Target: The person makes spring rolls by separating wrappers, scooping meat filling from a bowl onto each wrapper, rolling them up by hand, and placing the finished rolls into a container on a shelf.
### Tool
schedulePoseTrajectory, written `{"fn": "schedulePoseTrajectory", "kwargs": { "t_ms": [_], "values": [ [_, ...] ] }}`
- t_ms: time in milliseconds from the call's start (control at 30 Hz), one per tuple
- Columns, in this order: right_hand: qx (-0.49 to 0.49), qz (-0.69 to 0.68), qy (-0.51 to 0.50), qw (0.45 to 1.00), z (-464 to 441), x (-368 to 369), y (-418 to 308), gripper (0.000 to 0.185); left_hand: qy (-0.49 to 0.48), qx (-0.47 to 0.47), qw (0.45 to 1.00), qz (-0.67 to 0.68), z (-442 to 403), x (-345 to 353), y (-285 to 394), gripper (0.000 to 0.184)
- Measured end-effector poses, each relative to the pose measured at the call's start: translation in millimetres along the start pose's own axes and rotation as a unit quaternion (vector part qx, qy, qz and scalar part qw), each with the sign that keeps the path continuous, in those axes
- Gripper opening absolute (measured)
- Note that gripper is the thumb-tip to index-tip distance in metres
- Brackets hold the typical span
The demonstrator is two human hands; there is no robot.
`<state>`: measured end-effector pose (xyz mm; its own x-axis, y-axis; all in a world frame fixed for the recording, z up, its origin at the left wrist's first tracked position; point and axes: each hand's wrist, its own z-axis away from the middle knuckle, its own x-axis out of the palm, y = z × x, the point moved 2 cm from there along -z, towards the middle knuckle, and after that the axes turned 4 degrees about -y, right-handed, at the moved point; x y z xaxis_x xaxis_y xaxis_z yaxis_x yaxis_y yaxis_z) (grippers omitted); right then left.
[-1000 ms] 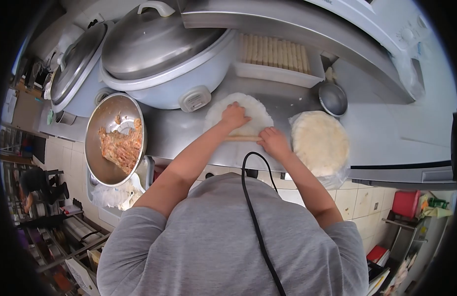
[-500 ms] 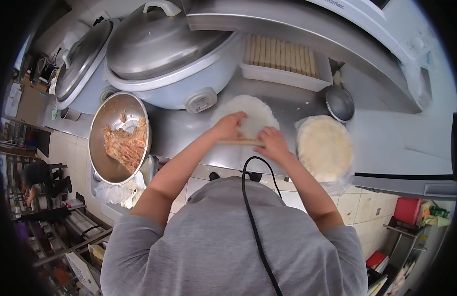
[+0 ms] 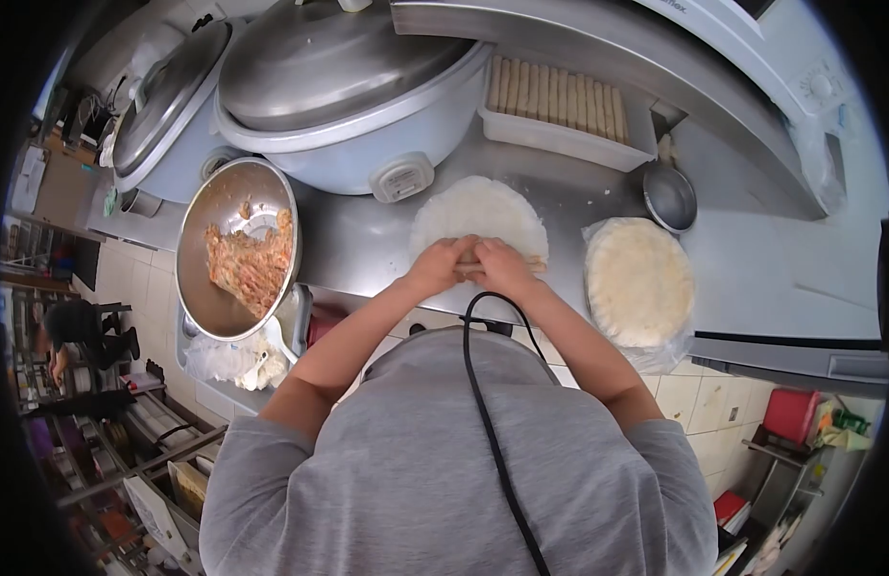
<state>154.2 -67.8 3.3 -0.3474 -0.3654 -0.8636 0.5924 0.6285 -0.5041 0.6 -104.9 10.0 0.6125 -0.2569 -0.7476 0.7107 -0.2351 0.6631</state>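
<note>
Roll (image 3: 537,263), on counter (image 3: 353,259) at near edge of wrapper (image 3: 478,211); probably light, soft, tearable; left hand (image 3: 437,267), right hand (image 3: 503,267) together over it, whether clamped cannot tell; best held along its length.

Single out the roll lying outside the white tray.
The roll under left hand and right hand, along the round wrapper; the other rolls lie in the tray.

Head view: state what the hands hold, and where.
The left hand and right hand hold the pale roll along its length, short of its exposed right end.
</note>
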Motion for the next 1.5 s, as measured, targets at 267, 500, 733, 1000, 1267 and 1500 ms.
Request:
{"fn": "schedulePoseTrajectory", "kwargs": {
  "t_ms": [267, 500, 733, 1000, 1267, 1500],
  "values": [
    [0.102, -0.103, -0.069, 0.987, 36.9, -40.9, 48.9, 0.022, -0.014, -0.114, 0.984, 0.134, 29.0, -25.1, -40.7, 0.045],
    [0.086, -0.134, -0.058, 0.985, 28.1, -37.3, 74.9, 0.015, 0.023, -0.12, 0.991, 0.055, 23.7, -29.0, -52.9, 0.012],
    [-0.039, 0.004, 0.052, 0.998, 10.3, -27.6, 38.4, 0.022, 0.19, 0.014, 0.957, -0.22, 18.3, -21.4, -2.2, 0.012],
    [-0.094, 0.109, 0.005, 0.99, 12.8, -7.8, 24.2, 0.023, 0.117, 0.064, 0.973, -0.191, 18.5, 13.2, 6.4, 0.026],
    [-0.168, 0.151, 0.141, 0.964, 24.8, 12.5, 34.5, 0.024, 0.119, 0.131, 0.943, -0.28, 22.6, 34.8, 4.4, 0.046],
    [-0.116, 0.188, 0.122, 0.968, -3.6, -17.4, 49.5, 0.038, 0.067, 0.027, 0.965, -0.251, -4.3, 1.2, -15.0, 0.046]
  ]
}}
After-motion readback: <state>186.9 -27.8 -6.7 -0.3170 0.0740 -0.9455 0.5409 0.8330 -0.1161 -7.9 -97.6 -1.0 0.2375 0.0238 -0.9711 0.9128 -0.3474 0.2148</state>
